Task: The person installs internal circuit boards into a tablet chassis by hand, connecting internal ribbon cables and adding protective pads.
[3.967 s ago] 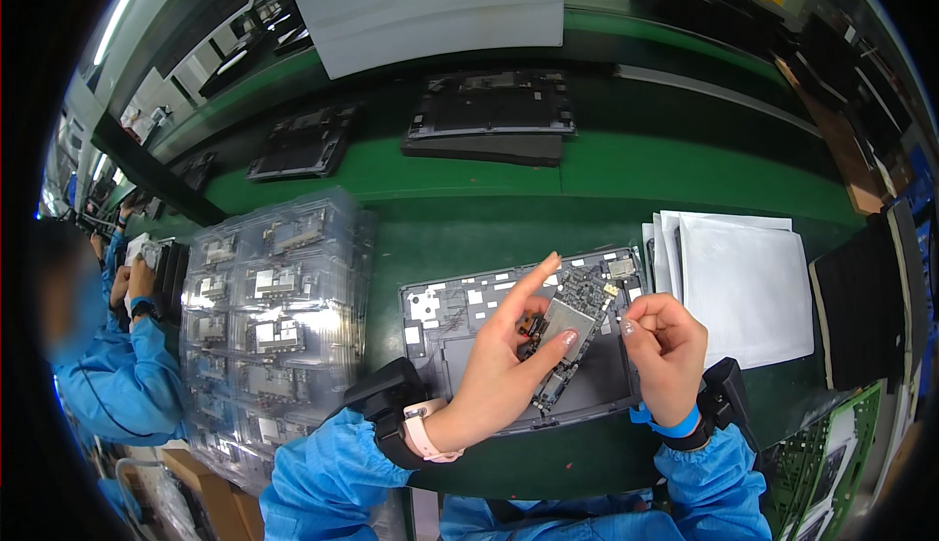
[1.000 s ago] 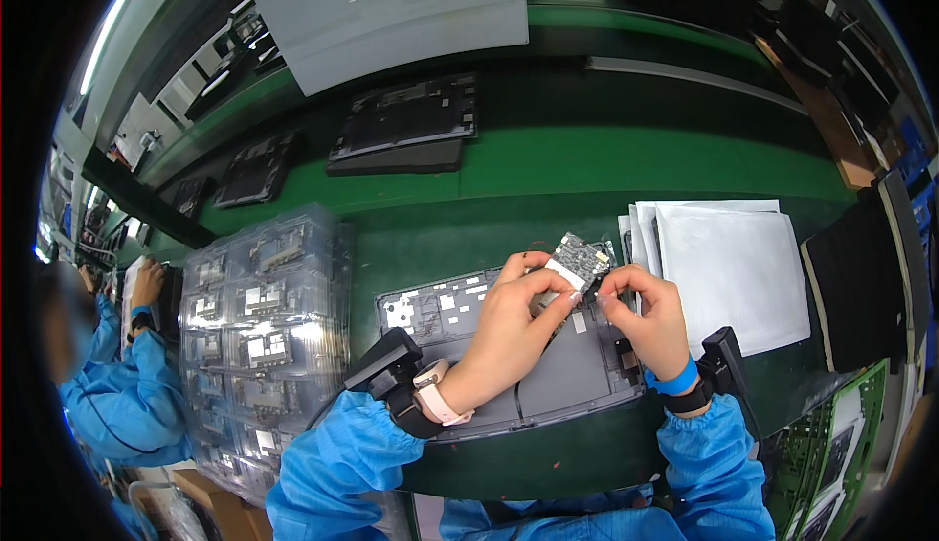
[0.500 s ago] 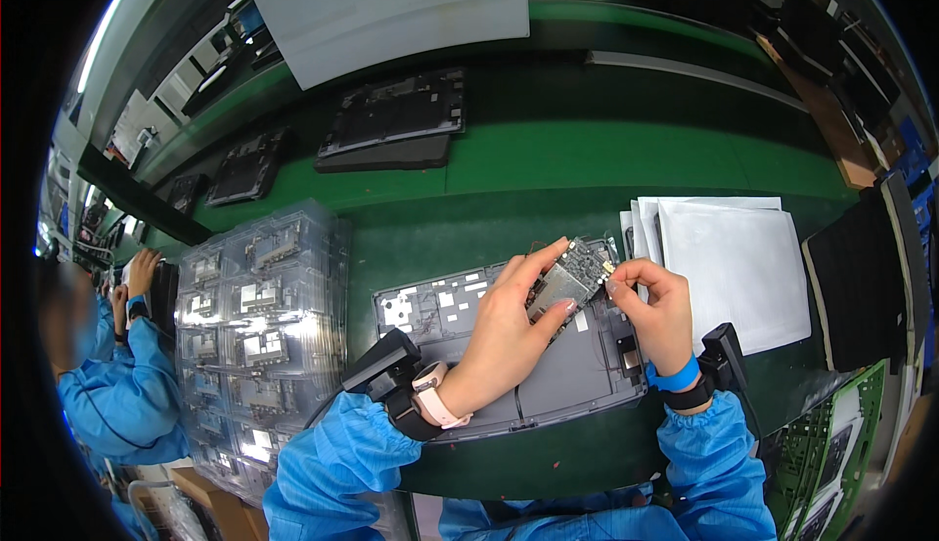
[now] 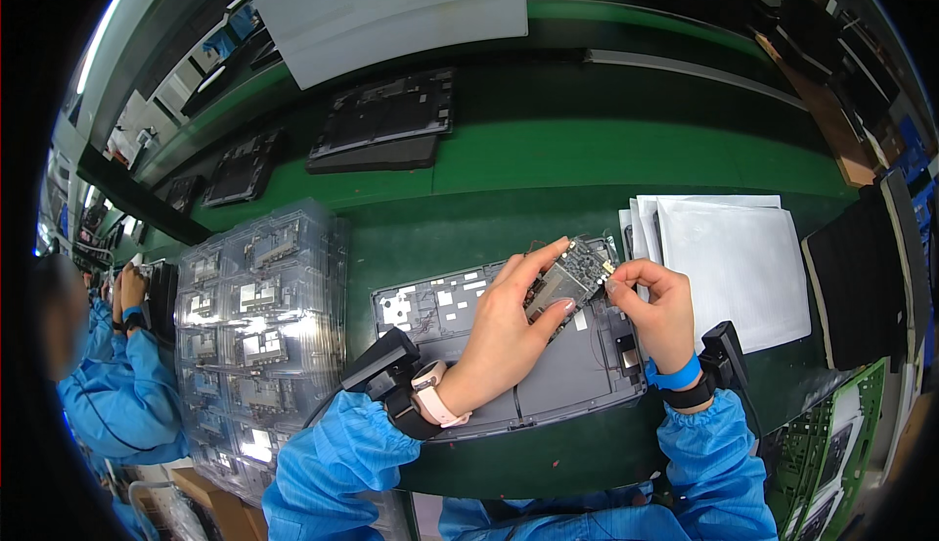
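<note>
A circuit board (image 4: 584, 265) with a metal shield is tilted above an open grey laptop casing (image 4: 460, 346) on the green bench. My left hand (image 4: 513, 312) grips the board by its left side, thumb in front and fingers behind. At the board's right edge my right hand (image 4: 653, 304) pinches with thumb and forefinger by a small pale connector (image 4: 608, 267). What lies between those fingertips is too small to make out. Thin dark wires show behind the board.
Clear plastic trays (image 4: 262, 321) of boards are stacked at the left, beside a co-worker in blue (image 4: 122, 384). White sheets (image 4: 734, 272) lie right of the casing, near a black padded panel (image 4: 861, 277). More laptop casings (image 4: 386, 111) rest on the far conveyor.
Both my hands and the board stay almost in place. The far casings have shifted slightly left. The co-worker's hands have moved a little down and left.
</note>
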The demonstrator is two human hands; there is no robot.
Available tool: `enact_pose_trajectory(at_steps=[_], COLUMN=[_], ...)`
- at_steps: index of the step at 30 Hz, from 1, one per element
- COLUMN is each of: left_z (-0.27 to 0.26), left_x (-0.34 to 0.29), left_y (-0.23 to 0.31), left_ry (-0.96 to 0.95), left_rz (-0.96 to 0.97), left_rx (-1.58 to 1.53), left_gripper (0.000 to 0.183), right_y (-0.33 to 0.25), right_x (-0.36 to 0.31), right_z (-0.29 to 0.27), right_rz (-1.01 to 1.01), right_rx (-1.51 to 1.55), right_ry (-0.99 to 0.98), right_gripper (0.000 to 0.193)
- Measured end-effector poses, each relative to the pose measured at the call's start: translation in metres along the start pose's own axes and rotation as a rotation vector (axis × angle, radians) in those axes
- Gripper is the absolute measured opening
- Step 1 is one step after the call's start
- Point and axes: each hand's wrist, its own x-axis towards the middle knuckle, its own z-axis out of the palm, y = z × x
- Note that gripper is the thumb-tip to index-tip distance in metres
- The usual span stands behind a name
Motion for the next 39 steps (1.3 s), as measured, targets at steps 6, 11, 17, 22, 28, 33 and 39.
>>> enact_pose_trajectory(at_steps=[6, 11, 17, 22, 28, 33, 39], left_z=[0.000, 0.001, 0.001, 0.001, 0.001, 0.001, 0.000], left_x=[0.000, -0.001, 0.000, 0.001, 0.001, 0.000, 0.000], left_y=[0.002, 0.001, -0.009, -0.009, -0.006, 0.004, 0.004], left_ry=[-0.002, 0.014, -0.005, -0.043, -0.033, 0.015, 0.034], left_rz=[0.011, 0.070, 0.044, -0.018, 0.013, 0.093, 0.138], left_rx=[0.014, 0.047, -0.114, -0.195, -0.146, 0.049, 0.091], left_gripper=[0.056, 0.056, 0.057, 0.057, 0.057, 0.057, 0.055], right_y=[0.001, 0.003, 0.006, 0.007, 0.007, 0.007, 0.008], right_x=[0.000, -0.001, 0.000, 0.000, 0.000, 0.001, 0.002], right_z=[-0.001, 0.001, 0.002, 0.000, -0.001, -0.004, -0.006], right_rz=[-0.019, -0.092, -0.074, -0.056, -0.089, -0.100, -0.057], right_rx=[-0.026, -0.066, 0.005, 0.039, 0.029, 0.009, 0.081], right_ry=[0.009, 0.051, 0.039, 0.026, 0.011, -0.016, -0.066], right_gripper=[0.007, 0.007, 0.006, 0.006, 0.006, 0.007, 0.007])
